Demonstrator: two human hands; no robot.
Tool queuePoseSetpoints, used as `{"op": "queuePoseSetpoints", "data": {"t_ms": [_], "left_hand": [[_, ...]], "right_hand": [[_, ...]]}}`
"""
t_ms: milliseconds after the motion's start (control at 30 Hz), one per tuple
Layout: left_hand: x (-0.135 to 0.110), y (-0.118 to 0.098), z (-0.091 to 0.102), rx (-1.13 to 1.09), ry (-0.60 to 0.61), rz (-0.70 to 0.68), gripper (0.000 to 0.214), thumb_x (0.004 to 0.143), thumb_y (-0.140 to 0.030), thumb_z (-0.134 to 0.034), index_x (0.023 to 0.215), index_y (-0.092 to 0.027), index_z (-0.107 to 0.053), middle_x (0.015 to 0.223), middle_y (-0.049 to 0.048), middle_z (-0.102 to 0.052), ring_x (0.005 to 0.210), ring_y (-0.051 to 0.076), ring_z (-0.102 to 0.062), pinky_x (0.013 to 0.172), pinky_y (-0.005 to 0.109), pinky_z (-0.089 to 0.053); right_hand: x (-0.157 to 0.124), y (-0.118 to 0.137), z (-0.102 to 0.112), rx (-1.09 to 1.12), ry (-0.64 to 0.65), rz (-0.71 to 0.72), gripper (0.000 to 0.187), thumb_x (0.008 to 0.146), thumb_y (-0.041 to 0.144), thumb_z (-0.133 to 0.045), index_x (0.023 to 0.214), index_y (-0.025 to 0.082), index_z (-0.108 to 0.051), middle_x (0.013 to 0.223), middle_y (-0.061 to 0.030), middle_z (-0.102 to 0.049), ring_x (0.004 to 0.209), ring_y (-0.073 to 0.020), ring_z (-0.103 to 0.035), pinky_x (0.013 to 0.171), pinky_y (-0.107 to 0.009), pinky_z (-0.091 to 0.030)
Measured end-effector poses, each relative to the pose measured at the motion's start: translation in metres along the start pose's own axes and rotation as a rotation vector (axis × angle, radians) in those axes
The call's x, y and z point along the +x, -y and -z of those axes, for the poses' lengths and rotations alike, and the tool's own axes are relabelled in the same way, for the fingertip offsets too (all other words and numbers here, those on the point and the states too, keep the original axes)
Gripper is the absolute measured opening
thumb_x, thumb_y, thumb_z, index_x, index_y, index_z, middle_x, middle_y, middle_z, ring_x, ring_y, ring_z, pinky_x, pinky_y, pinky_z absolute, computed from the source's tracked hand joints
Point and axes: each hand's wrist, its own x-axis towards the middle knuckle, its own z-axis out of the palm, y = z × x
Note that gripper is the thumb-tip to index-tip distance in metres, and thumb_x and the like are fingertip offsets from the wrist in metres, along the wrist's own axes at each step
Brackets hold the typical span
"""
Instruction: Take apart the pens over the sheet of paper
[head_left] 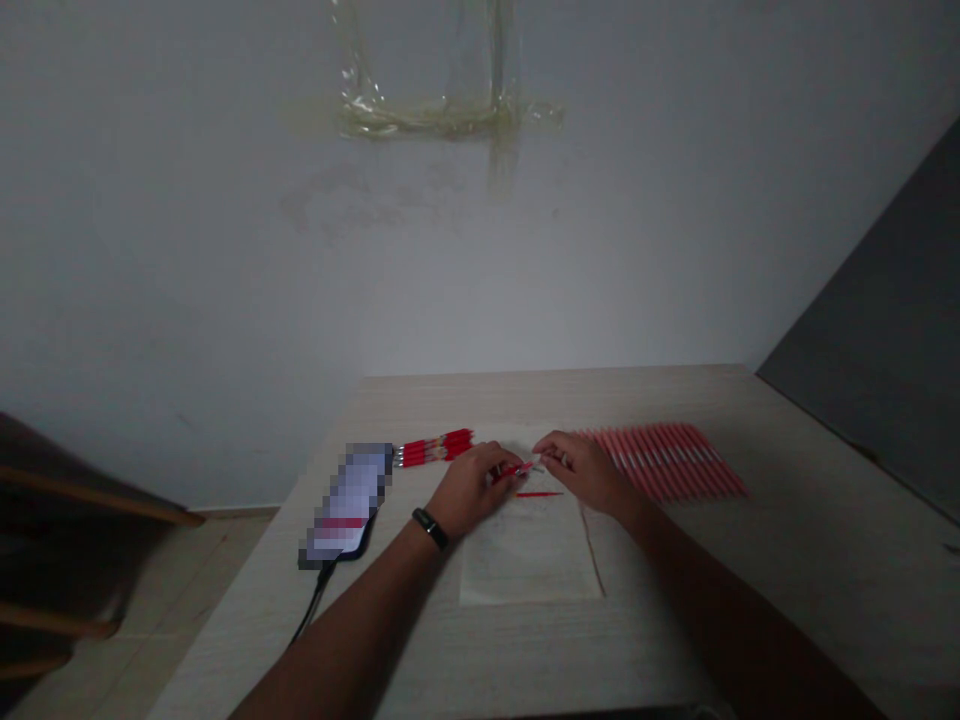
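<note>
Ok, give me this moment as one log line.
left hand: holds red pen part | right hand: touches its tip | red refill on paper sheet

One left hand (472, 490), one right hand (585, 472), one phone (345, 505), one paper sheet (525, 550) — about four red pens (433, 448) at left, about fifteen red pens (667, 460) at right

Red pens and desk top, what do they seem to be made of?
The red pens look like glossy plastic, judging by their even colour and sheen; the bunched ones show metal-looking tips. The desk top looks like pale wood-grain laminate with faint streaks, though solid wood can't be ruled out.
</note>
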Motion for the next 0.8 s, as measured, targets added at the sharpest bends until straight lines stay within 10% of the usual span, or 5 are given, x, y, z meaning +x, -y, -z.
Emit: {"op": "queuePoseSetpoints", "data": {"t_ms": [433, 800], "left_hand": [[0.0013, 0.0019, -0.0006, -0.122, -0.121, 0.096, 0.008, 0.086, -0.025, -0.065, 0.089, -0.019, -0.061, 0.087, 0.0022, -0.069, 0.075, 0.015, -0.059, 0.067, 0.027, -0.042], [0.0018, 0.0032, -0.0006, -0.099, -0.116, 0.099, 0.009, 0.085, -0.026, -0.066, 0.090, -0.019, -0.062, 0.084, 0.0016, -0.068, 0.074, 0.015, -0.059, 0.068, 0.027, -0.043]], "right_hand": [[0.0005, 0.0013, 0.0017, -0.071, 0.004, 0.040, 0.008, 0.091, 0.018, -0.061, 0.094, 0.020, -0.068, 0.089, -0.0022, -0.071, 0.080, -0.0152, -0.064, 0.072, -0.025, -0.045], [-0.0048, 0.0045, 0.0022, -0.143, 0.253, 0.042, 0.009, 0.090, 0.022, -0.064, 0.096, 0.021, -0.071, 0.091, -0.0020, -0.073, 0.078, -0.0154, -0.066, 0.070, -0.025, -0.046]]}}
